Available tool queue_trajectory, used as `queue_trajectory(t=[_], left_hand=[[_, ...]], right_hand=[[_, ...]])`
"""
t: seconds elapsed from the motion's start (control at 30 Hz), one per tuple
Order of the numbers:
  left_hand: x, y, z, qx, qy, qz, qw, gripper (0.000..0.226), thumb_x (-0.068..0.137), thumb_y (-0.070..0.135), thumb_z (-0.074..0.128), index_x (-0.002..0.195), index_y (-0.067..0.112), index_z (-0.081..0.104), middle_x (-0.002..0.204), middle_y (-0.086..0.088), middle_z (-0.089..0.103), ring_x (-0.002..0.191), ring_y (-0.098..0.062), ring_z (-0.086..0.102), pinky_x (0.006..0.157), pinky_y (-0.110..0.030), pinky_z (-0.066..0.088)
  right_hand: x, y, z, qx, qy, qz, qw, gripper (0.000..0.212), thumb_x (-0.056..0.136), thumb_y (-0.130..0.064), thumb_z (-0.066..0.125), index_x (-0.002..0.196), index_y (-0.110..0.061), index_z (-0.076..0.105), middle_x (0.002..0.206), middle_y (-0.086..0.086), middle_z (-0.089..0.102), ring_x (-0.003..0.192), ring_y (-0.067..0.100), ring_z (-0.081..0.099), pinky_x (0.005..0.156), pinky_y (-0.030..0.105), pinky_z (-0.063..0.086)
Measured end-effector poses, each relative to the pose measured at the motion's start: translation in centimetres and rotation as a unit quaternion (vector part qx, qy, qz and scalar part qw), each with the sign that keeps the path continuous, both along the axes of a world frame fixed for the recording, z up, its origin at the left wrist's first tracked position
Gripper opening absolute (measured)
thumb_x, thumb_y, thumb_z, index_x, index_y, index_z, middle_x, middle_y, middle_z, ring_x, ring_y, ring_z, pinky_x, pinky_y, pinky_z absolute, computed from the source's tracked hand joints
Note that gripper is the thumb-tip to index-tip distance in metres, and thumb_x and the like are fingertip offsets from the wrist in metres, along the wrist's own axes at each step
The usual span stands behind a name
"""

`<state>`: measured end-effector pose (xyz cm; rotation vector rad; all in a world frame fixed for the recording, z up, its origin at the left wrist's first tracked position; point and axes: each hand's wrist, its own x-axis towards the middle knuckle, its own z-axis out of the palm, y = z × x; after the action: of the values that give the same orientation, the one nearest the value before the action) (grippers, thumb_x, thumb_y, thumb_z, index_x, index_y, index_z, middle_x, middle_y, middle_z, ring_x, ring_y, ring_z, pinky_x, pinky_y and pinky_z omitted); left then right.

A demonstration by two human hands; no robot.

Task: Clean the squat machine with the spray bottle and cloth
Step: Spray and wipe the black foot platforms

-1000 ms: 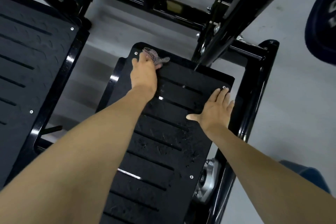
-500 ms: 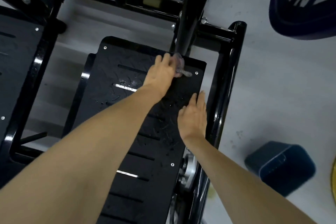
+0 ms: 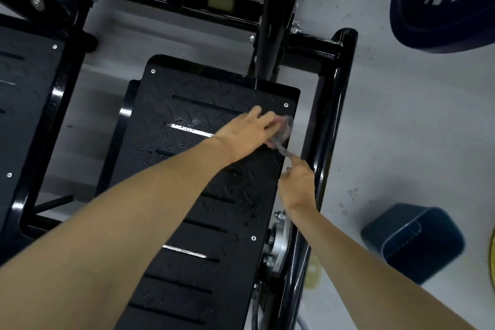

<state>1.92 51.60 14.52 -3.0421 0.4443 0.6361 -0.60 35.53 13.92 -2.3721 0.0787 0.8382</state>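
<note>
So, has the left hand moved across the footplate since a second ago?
Yes. The left hand, holding the cloth, went from the footplate's far-left corner rightward to its far-right screw.

black frame tube (image 3: 330, 126) close along footplate (image 3: 187, 195) right edge, upright post (image 3: 278, 16) blocking far corner

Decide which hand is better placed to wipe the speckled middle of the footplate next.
Left, probably: the left hand holds the cloth on the footplate beside those specks; the right hand sits curled at its tail.
</note>
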Motion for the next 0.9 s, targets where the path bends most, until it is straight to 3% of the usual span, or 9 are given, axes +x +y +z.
queue_trajectory(t=[0.17,0.33,0.37,0.43,0.5,0.57,0.73,0.8,0.9], left_hand=[[-1.3,-2.4,0.2,-0.061,0.008,0.289,0.955,0.08,0.082,-0.006,0.057,0.149,0.006,0.016,0.137,-0.012,0.026,0.115,-0.03,0.034,0.094,-0.04,0.049],[-2.2,-4.0,-0.4,-0.084,-0.001,0.152,0.985,0.072,0.087,-0.002,0.051,0.149,0.007,0.017,0.141,-0.012,0.026,0.116,-0.031,0.035,0.094,-0.042,0.048],[-2.3,-3.0,-0.3,-0.066,-0.011,0.113,0.991,0.072,0.087,-0.001,0.05,0.15,0.007,0.016,0.14,-0.012,0.026,0.116,-0.031,0.036,0.094,-0.04,0.047],[-2.9,-0.4,-0.2,-0.014,-0.026,0.072,0.997,0.072,0.087,0.002,0.052,0.149,0.006,0.015,0.138,-0.013,0.027,0.117,-0.031,0.036,0.095,-0.038,0.046],[-4.0,2.9,-0.2,0.036,-0.025,0.135,0.99,0.072,0.088,0.004,0.052,0.149,0.007,0.014,0.136,-0.014,0.029,0.117,-0.032,0.037,0.093,-0.038,0.045],[-5.5,6.2,-0.4,0.06,-0.02,0.258,0.964,0.07,0.089,0.007,0.052,0.149,0.007,0.014,0.134,-0.016,0.031,0.117,-0.034,0.037,0.091,-0.04,0.045],[-5.4,5.9,-0.1,0.014,-0.007,0.446,0.895,0.076,0.085,-0.001,0.057,0.148,0.003,0.015,0.133,-0.017,0.03,0.116,-0.032,0.036,0.089,-0.039,0.05],[-5.0,3.9,-0.2,-0.023,-0.017,0.389,0.921,0.083,0.08,-0.004,0.058,0.148,0.003,0.011,0.134,-0.017,0.029,0.117,-0.031,0.036,0.088,-0.038,0.051],[-5.7,2.8,-0.5,-0.023,-0.009,0.175,0.984,0.079,0.084,0.004,0.056,0.149,0.004,0.011,0.138,-0.016,0.027,0.121,-0.032,0.034,0.094,-0.041,0.047]], right_hand=[[-0.4,0.4,0.7,-0.045,-0.017,0.062,0.997,0.065,0.092,0.003,0.042,0.151,-0.014,0.018,0.157,0.004,0.018,0.133,0.022,0.039,0.082,0.021,0.044],[-2.1,1.1,0.5,-0.074,-0.042,0.081,0.993,0.063,0.091,-0.005,0.046,0.148,-0.015,0.023,0.154,0.007,0.017,0.1,0.018,0.055,0.057,0.022,0.047],[-2.4,1.3,0.6,-0.082,-0.047,0.089,0.992,0.061,0.092,-0.008,0.047,0.148,-0.015,0.023,0.156,0.008,0.013,0.105,0.019,0.054,0.061,0.025,0.051],[-2.9,1.5,0.6,-0.105,-0.059,0.124,0.985,0.062,0.095,-0.017,0.045,0.151,-0.014,0.016,0.159,0.008,0.0,0.132,0.024,0.038,0.093,0.035,0.051],[-3.1,1.8,0.7,-0.125,-0.075,0.174,0.974,0.064,0.098,-0.025,0.043,0.152,-0.012,0.011,0.159,0.008,-0.006,0.146,0.026,0.01,0.118,0.038,0.023],[-2.8,2.4,1.0,-0.138,-0.087,0.207,0.965,0.067,0.098,-0.033,0.042,0.153,-0.013,0.009,0.159,0.008,-0.007,0.148,0.025,-0.004,0.121,0.037,0.006],[-2.2,4.7,1.6,-0.172,-0.087,0.227,0.955,0.08,0.096,-0.043,0.047,0.152,-0.012,-0.001,0.159,0.01,-0.011,0.147,0.025,-0.009,0.121,0.04,0.0],[-2.4,5.6,1.9,-0.198,-0.071,0.234,0.949,0.088,0.093,-0.048,0.05,0.152,-0.011,-0.004,0.159,0.013,-0.01,0.147,0.028,-0.003,0.12,0.04,0.003],[-3.3,6.9,2.3,-0.24,-0.054,0.238,0.94,0.101,0.086,-0.059,0.054,0.151,-0.009,-0.005,0.157,0.019,-0.007,0.145,0.032,0.007,0.119,0.041,0.011]])
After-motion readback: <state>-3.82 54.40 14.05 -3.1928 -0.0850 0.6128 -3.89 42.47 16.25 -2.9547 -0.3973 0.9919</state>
